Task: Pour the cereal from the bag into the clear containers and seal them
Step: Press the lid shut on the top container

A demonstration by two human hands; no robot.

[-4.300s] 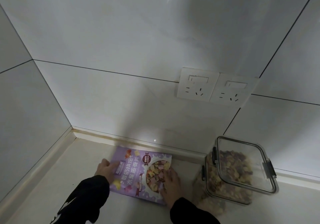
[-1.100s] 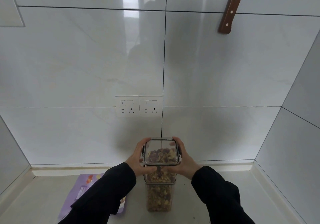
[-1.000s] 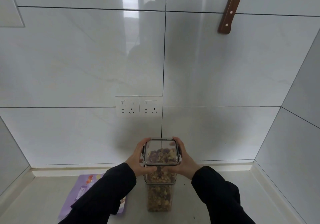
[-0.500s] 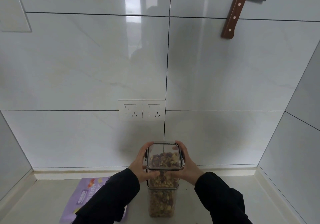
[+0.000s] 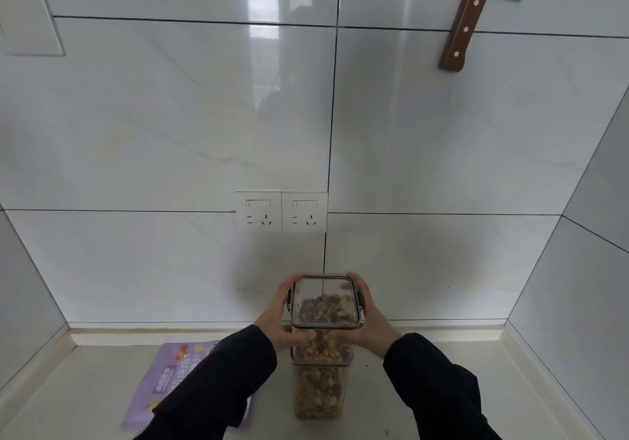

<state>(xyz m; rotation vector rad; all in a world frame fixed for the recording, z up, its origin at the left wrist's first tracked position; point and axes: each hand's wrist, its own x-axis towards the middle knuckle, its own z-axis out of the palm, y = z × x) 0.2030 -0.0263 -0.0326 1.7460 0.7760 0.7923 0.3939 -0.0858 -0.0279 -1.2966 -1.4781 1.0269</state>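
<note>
Head view is showing the left hand point(image 5: 277, 322) and right hand point(image 5: 369, 319) curling around the lidded clear container point(image 5: 323, 337) of cereal, gripping its opposite sides as it is standing upright on the counter point(image 5: 425, 388), beside the purple bag point(image 5: 177, 371).

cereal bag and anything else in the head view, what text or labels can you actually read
Bag, lying flat on the counter, partly under the left sleeve: large yellow Chinese characters and a small dark label with white characters; too blurred and covered to read.
Sockets: no readable marks.
Container and lid: no label visible.
Cleaver: no text visible.
</note>
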